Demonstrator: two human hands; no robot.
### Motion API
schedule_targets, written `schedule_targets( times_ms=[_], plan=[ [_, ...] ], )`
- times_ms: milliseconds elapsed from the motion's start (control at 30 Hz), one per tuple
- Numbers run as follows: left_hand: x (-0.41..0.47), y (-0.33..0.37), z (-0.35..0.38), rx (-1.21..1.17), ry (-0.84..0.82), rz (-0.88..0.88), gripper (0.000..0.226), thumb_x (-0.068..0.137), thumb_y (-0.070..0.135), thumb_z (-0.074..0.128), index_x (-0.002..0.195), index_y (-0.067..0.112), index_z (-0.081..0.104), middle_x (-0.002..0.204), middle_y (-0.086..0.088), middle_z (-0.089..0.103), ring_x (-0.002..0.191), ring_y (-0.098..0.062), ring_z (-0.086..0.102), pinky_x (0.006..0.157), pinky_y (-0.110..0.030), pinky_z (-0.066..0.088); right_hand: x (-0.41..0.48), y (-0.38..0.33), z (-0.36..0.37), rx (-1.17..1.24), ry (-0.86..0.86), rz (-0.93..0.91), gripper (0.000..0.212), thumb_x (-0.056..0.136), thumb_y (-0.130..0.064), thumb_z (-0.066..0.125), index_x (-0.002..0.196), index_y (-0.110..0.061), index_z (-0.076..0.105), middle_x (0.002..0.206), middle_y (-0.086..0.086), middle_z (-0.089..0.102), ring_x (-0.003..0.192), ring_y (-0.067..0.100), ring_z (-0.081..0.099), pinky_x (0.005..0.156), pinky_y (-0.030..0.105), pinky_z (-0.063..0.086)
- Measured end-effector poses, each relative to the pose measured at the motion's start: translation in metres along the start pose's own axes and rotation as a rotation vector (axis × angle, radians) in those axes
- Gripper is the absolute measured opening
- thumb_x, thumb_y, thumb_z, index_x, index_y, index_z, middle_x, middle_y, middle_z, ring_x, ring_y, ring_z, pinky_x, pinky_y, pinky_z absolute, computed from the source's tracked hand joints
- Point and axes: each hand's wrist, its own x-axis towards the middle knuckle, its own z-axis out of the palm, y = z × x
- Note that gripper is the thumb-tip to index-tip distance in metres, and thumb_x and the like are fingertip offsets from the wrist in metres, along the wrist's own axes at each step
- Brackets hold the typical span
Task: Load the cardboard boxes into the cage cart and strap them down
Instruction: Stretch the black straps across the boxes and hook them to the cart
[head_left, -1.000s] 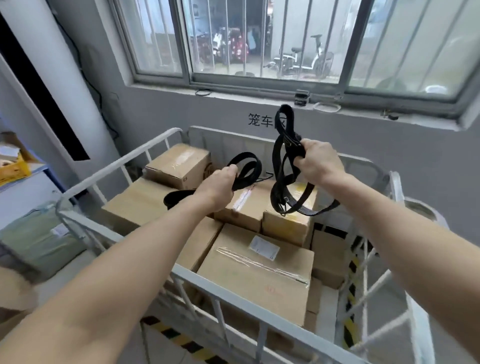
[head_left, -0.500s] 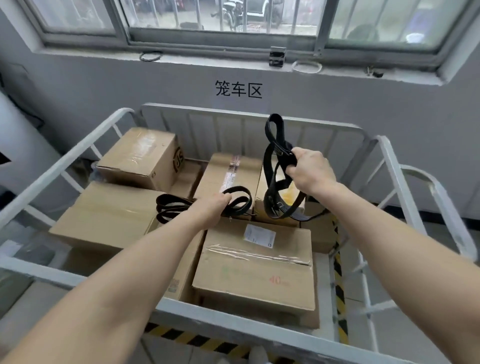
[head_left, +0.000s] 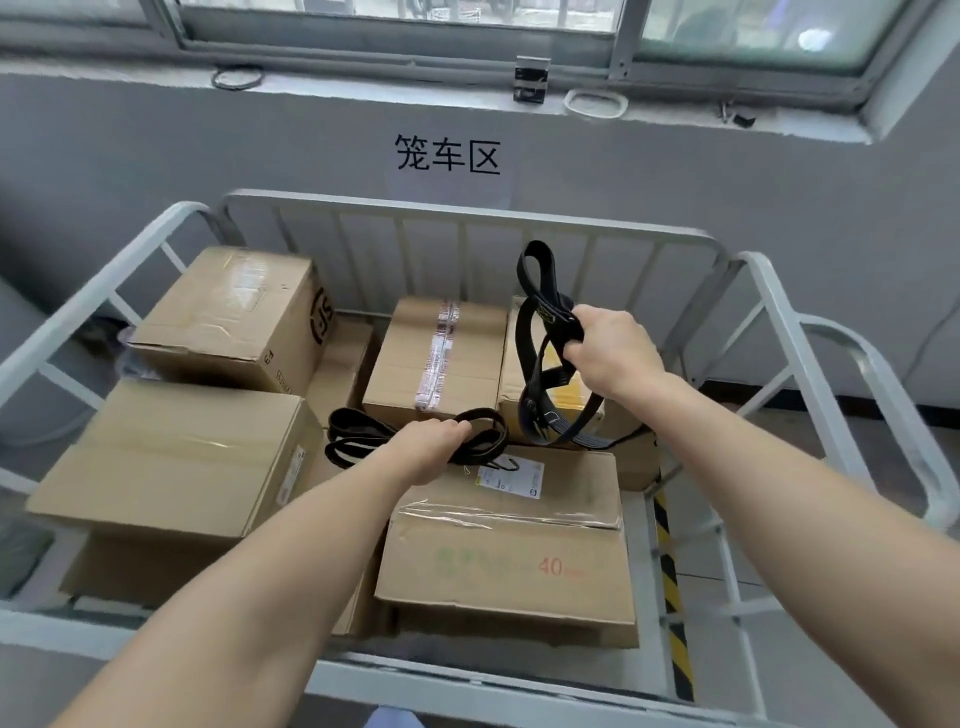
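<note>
Boxes (head_left: 171, 457) loaded, strapping now: my left grip (head_left: 431, 449) and right grip (head_left: 613, 348) each clench strap (head_left: 561, 307); next I'd uncoil toward 9 o'clock.

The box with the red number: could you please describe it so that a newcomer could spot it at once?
Find the white cage cart below the window. In its near right corner, by the left hand gripping a black strap, lies a cardboard box. It alone bears a red 40 on its front and a white label on top.

Warehouse loading bay: white cage cart (head_left: 470, 214) packed with cardboard boxes (head_left: 171, 457), hazard-striped floor tape (head_left: 670, 587), stencilled wall sign (head_left: 448, 154).
</note>
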Motion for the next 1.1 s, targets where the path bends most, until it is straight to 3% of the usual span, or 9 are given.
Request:
schedule_targets(
  times_ms=[233,433,600,733,867,1000,1100],
  plan=[
    [0.01,-0.028,0.002,0.069,-0.043,0.154,0.04,0.09,-0.002,0.044,0.126,0.015,0.052,0.12,-0.007,0.058,0.106,-0.027,0.056,0.084,-0.035,0.046,-0.002,-0.022,0.015,-0.016,0.045,0.089,0.013,0.095,-0.02,0.051,0.106,-0.015,0.057,0.096,0.009,0.061,0.083,0.028,0.054,0.065,0.032,0.039],
    [-0.003,-0.061,-0.049,-0.132,0.161,0.136,0.043,0.091,-0.004,0.039,0.127,0.014,0.054,0.128,-0.005,0.056,0.115,-0.026,0.052,0.092,-0.033,0.043,-0.004,-0.054,0.017,0.02,0.081,0.149,0.01,0.094,-0.019,0.051,0.1,-0.016,0.058,0.091,0.006,0.06,0.081,0.027,0.053,0.066,0.031,0.04],
    [-0.031,-0.074,-0.106,-0.484,0.416,0.114,0.028,0.094,0.011,0.049,0.12,0.013,0.059,0.121,-0.002,0.06,0.109,-0.017,0.056,0.093,-0.026,0.042,0.0,-0.091,0.005,0.085,0.065,0.154,0.004,0.09,-0.017,0.053,0.091,-0.018,0.057,0.091,0.007,0.061,0.085,0.03,0.056,0.071,0.034,0.045],
    [-0.052,-0.068,-0.144,-0.738,0.503,0.129,0.025,0.094,0.017,0.055,0.118,0.012,0.059,0.11,0.0,0.063,0.098,-0.013,0.059,0.086,-0.023,0.046,0.001,-0.119,-0.009,0.127,0.059,0.104,0.006,0.089,-0.016,0.054,0.087,-0.021,0.057,0.087,0.004,0.059,0.082,0.029,0.055,0.069,0.032,0.043],
    [-0.065,-0.068,-0.173,-1.081,0.569,0.056,0.033,0.093,0.016,0.059,0.125,0.009,0.055,0.112,-0.006,0.063,0.101,-0.017,0.061,0.076,-0.016,0.046,0.006,-0.138,-0.024,0.14,0.067,0.029,0.005,0.088,-0.015,0.057,0.087,-0.019,0.06,0.09,0.008,0.064,0.086,0.03,0.06,0.075,0.039,0.052],
    [-0.079,-0.073,-0.186,-1.349,0.451,-0.013,0.038,0.095,0.028,0.057,0.128,0.011,0.054,0.118,-0.006,0.063,0.106,-0.02,0.061,0.074,-0.023,0.047,0.013,-0.152,-0.032,0.155,0.033,-0.052,0.008,0.086,-0.012,0.059,0.084,-0.019,0.06,0.088,0.008,0.065,0.085,0.03,0.062,0.074,0.038,0.052],
    [-0.083,-0.077,-0.194,-1.608,0.402,-0.075,0.033,0.093,0.042,0.055,0.107,0.013,0.065,0.104,-0.001,0.067,0.096,-0.021,0.06,0.081,-0.034,0.046,0.019,-0.163,-0.028,0.138,-0.031,-0.121,0.01,0.086,-0.011,0.06,0.086,-0.021,0.062,0.086,0.008,0.066,0.084,0.028,0.063,0.073,0.037,0.051]
  ],
)
